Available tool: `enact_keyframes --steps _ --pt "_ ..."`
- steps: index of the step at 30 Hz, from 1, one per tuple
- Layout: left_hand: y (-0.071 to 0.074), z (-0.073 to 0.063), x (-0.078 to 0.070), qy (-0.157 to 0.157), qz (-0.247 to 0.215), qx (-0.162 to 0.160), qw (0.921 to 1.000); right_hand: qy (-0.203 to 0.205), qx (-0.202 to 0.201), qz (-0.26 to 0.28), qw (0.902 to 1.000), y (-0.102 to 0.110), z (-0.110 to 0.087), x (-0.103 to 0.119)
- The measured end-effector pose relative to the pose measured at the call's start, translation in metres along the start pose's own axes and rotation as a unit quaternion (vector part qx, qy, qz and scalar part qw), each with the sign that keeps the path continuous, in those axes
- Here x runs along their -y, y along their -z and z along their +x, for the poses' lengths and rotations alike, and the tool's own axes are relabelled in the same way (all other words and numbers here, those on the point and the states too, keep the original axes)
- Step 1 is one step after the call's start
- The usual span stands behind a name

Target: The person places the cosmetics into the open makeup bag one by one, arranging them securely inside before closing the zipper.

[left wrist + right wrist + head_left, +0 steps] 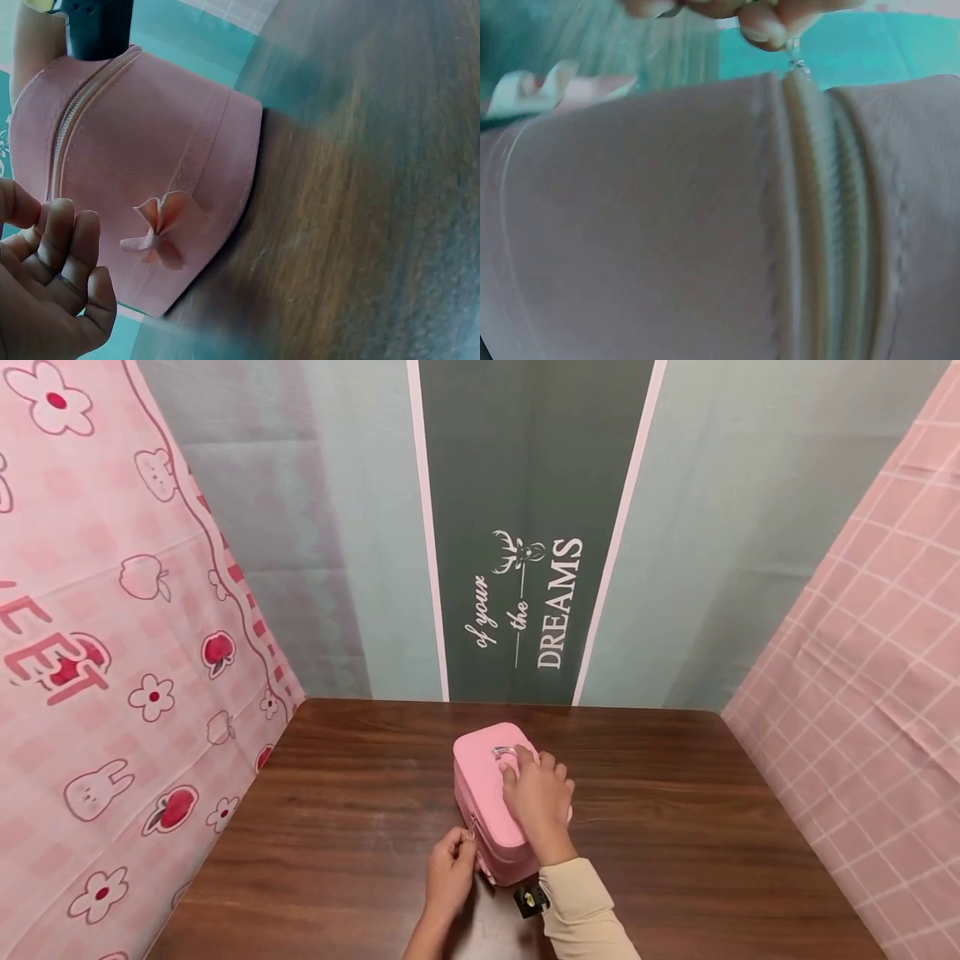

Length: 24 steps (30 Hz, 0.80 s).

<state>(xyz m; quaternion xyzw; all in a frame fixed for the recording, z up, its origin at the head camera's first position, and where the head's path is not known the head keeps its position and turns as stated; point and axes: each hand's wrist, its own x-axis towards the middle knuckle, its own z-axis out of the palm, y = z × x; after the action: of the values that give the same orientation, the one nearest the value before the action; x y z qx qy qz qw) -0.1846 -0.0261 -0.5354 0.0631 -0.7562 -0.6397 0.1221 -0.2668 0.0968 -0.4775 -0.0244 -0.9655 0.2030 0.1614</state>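
Note:
A pink zippered case [480,768] stands on the wooden table, its lid upward. My left hand [450,872] is at its near left side and pinches the zipper pull [471,833] between thumb and fingers. On the lid, my right hand [538,793] grips the case at the right, fingers bent over the top beside the handle [504,752], partly hiding it. In the left wrist view the zipper [71,124] curves along the case up to the left fingertips, with a pink bow [154,232] below it. The right wrist view shows the zipper teeth [840,210] close up, blurred.
A small black wrist device [531,900] sits below the right sleeve. The brown wooden table [337,793] extends around the case. Behind it hangs a green printed curtain [517,460], with pink patterned cloths [135,635] at the left and right.

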Motion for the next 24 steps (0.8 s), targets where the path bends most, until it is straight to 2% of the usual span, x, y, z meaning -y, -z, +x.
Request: enact_keyframes --steps 2,5,7,9,11,14,16,17,19,24 --pt "0.002 -0.001 -0.009 -0.003 -0.006 0.005 1.0000 0.007 0.003 0.000 1.0000 0.000 0.001 -0.001" --pt "0.004 -0.005 -0.023 -0.003 -0.008 0.015 0.9998 0.019 0.028 0.017 0.9993 0.003 0.001 -0.005" --pt "0.006 -0.008 -0.029 -0.008 -0.004 0.016 0.9998 0.043 0.050 0.040 0.9970 0.007 0.002 -0.009" --pt "0.006 -0.009 -0.030 -0.005 0.002 0.015 0.9999 0.089 0.066 0.060 0.9920 0.011 0.005 -0.015" --pt "0.007 -0.009 -0.029 -0.009 0.003 0.012 0.9999 0.161 0.078 0.075 0.9810 0.013 0.011 -0.022" --pt "0.007 -0.009 -0.025 -0.015 -0.003 0.016 0.9998 0.280 0.092 0.077 0.9524 0.010 0.020 -0.031" --pt "0.007 -0.009 -0.022 -0.015 -0.010 0.020 0.9996 0.328 0.107 0.070 0.9359 0.006 0.022 -0.035" --pt "0.007 -0.009 -0.020 -0.013 -0.013 0.020 0.9996 0.341 0.112 0.066 0.9312 0.004 0.022 -0.035" --pt "0.005 -0.006 -0.009 -0.016 -0.014 0.020 0.9996 0.349 0.113 0.047 0.9291 0.000 0.021 -0.036" --pt "0.003 -0.001 -0.003 -0.008 -0.009 0.007 0.9999 0.336 0.084 0.028 0.9378 -0.003 0.020 -0.032"
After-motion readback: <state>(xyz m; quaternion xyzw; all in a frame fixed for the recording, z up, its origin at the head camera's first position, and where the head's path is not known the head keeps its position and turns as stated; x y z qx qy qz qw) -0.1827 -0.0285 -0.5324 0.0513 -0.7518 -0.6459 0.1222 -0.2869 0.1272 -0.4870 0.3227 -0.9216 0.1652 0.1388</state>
